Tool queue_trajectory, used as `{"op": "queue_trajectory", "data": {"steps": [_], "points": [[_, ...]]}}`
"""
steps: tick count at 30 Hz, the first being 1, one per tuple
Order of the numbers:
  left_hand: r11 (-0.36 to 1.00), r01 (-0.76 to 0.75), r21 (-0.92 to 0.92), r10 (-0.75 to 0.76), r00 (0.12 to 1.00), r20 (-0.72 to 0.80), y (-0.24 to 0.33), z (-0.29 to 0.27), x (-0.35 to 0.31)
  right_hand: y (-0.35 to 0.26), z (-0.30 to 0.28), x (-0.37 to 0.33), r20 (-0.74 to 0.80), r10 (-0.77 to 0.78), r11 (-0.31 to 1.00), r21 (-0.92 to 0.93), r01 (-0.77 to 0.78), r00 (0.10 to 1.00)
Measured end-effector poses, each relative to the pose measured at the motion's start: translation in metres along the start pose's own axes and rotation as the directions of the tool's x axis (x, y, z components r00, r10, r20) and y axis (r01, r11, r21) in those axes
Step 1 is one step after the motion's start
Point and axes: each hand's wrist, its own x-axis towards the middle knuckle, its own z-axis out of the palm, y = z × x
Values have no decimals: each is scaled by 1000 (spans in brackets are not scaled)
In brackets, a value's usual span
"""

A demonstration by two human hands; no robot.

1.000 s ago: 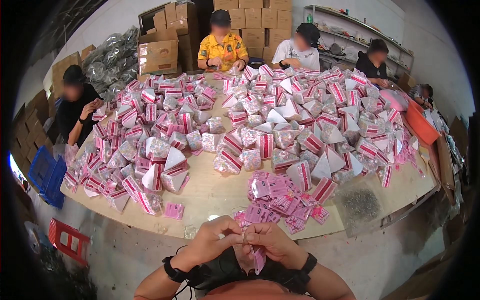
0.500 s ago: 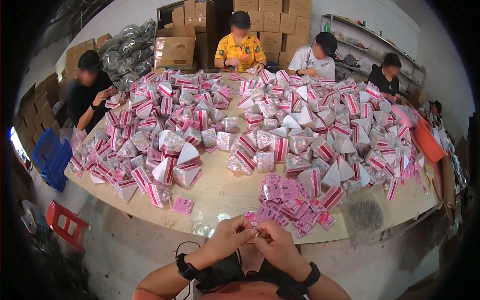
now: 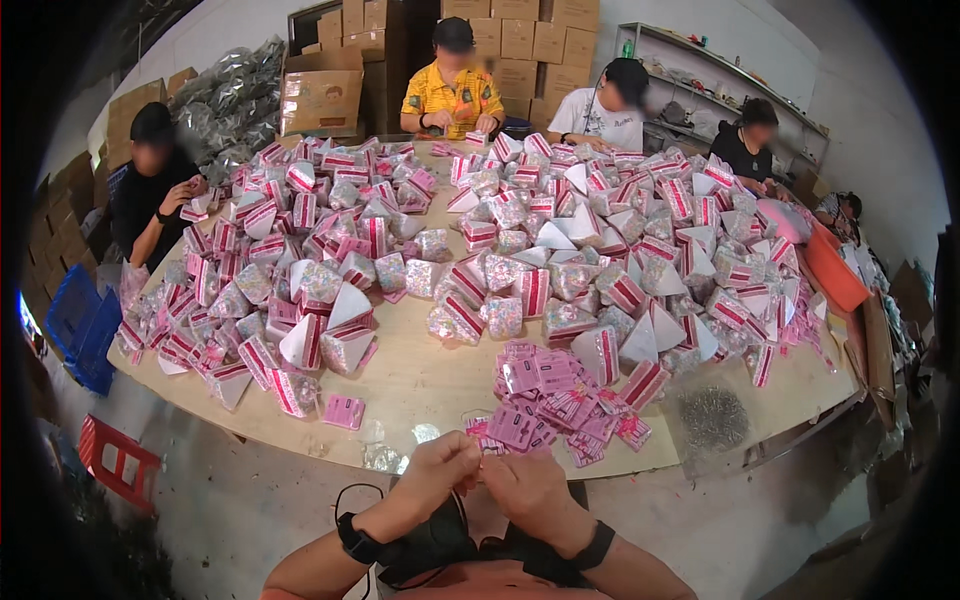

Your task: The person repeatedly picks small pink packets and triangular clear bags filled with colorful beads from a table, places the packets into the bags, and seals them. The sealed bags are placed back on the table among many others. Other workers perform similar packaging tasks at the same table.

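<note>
Fingers [image 3: 461, 449] of the left hand [image 3: 428, 485] are pressed together, anything pinched hidden, beside the right hand [image 3: 538, 492], whose fingertips, seen earlier, are now concealed, their state unclear. Pink cards [image 3: 565, 405] are heaped just beyond.

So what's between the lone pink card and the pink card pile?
In the head view, mostly bare tabletop separates the lone card from the card pile; a shiny patch shows near the left hand.

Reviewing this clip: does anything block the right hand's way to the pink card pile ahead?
Nothing visible does: the pink card pile lies on the table just beyond the right hand. Contact is unclear.
</note>
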Motion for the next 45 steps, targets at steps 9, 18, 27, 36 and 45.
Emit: {"op": "queue_trajectory", "data": {"steps": [9,18,27,36,45], "points": [[212,-431,877,598,767,232,-32,-46,10,11,-7,-44,207,718,460,575,-677,664],[101,-391,915,507,811,291,-35,-42,16,50,-32,-92,223,927,12,786,-618,303],[21,-397,918,615,729,301,-46,-41,18,59,-20,-104,351,891,-144,821,-552,290],[-1,-270,963,609,763,215,-51,-36,22,62,-31,-107,426,806,-113,791,-601,411],[5,-250,968,586,785,200,-46,-30,16,64,-29,-110,436,776,-70,778,-624,457]]}}
